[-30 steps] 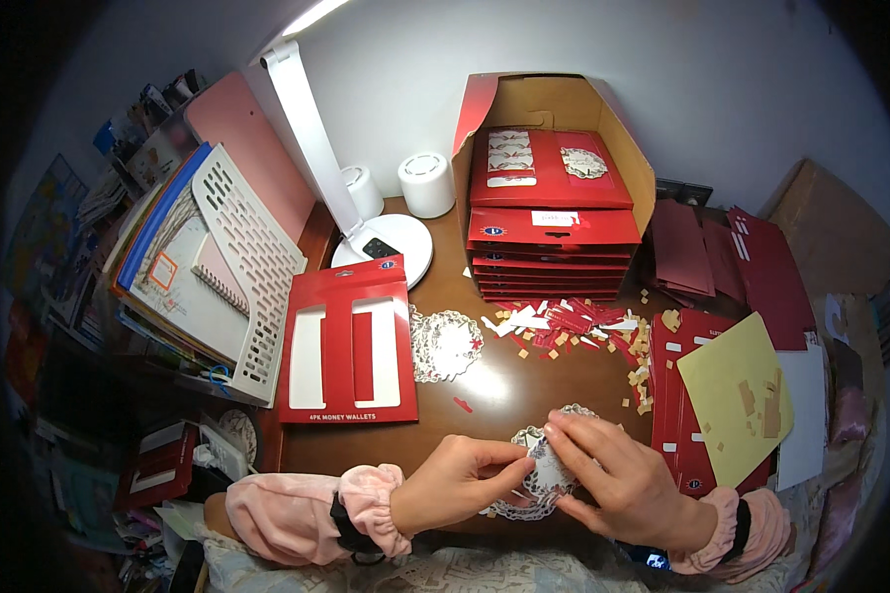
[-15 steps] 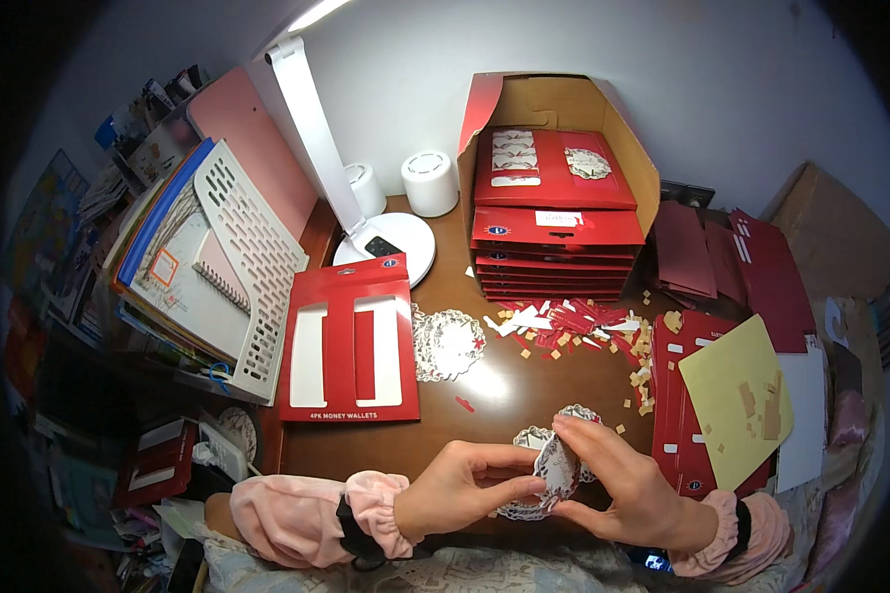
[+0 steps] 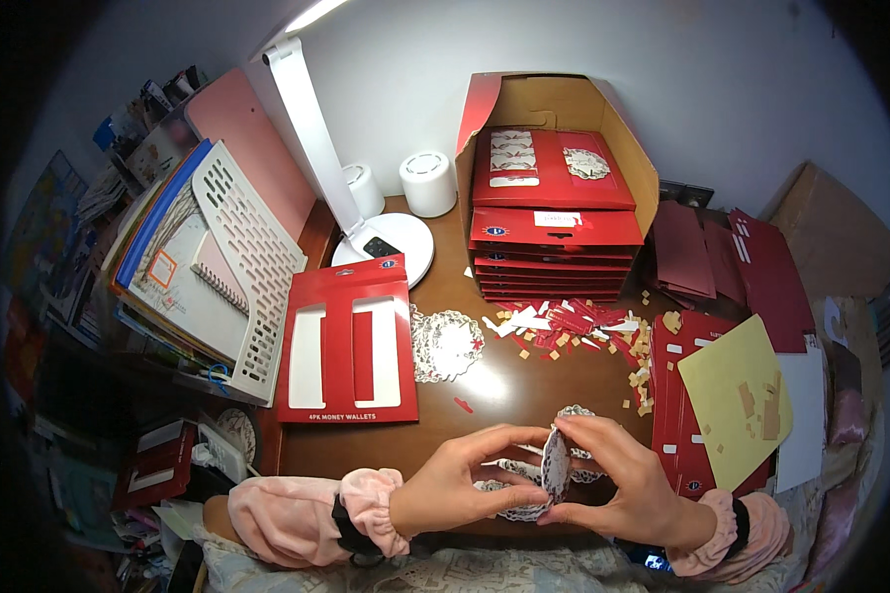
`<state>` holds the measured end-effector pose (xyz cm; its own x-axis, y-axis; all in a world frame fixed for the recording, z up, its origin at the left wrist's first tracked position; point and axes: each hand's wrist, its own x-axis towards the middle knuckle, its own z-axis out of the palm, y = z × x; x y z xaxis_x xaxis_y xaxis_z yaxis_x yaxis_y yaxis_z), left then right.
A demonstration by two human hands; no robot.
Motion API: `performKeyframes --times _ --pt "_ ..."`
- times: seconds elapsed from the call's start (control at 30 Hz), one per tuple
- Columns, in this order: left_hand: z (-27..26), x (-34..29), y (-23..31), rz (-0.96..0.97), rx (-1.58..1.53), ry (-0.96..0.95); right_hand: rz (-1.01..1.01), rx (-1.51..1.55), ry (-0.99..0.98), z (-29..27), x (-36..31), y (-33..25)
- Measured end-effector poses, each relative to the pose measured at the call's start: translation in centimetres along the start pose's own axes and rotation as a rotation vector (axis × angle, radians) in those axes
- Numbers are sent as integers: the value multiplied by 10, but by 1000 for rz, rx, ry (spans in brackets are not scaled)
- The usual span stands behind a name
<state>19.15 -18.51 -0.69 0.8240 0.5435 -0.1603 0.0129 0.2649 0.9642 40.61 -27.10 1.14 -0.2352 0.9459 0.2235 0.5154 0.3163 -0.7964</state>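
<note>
Between my two hands, near the desk's front edge, a round scalloped paper cutout (image 3: 556,466) with a dark floral print stands nearly edge-on. My left hand (image 3: 470,479) pinches its left side with thumb and fingers. From the right, my right hand (image 3: 623,482) grips it, fingertips at the top and thumb at the bottom. Beneath and behind lie more scalloped cutouts (image 3: 517,512), partly hidden by my hands. A further group of floral cutouts (image 3: 447,346) rests farther off, beside a red card sleeve (image 3: 341,407) with two white windows.
At the back, an open carton (image 3: 646,148) holds stacked red packs (image 3: 554,225). Red, white and tan paper scraps (image 3: 574,321) litter the desk before it. A yellow sheet (image 3: 727,385) lies over red card at right. A white lamp (image 3: 415,242) and file rack (image 3: 257,287) stand left.
The held cutout has turned from a slant to nearly edge-on. My left hand has shifted slightly left, and both hands still grip it.
</note>
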Motion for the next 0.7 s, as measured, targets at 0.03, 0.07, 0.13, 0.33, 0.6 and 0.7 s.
performKeyframes --times 0.03,0.07,0.13,0.33,0.6,0.7 --pt "1 0 -1 61 55 16 65 64 -10 0 1 -1" --pt "2 0 -1 61 55 17 64 65 -10 -1 2 0" --pt "4 -1 -3 53 38 53 64 98 -77 -1 3 2" --pt "1 3 -2 -12 55 29 82 186 -92 3 -3 3" --pt "13 -3 7 213 253 31 187 282 -77 -4 1 -3" --pt "12 -2 6 242 320 46 137 251 -68 -2 -1 1"
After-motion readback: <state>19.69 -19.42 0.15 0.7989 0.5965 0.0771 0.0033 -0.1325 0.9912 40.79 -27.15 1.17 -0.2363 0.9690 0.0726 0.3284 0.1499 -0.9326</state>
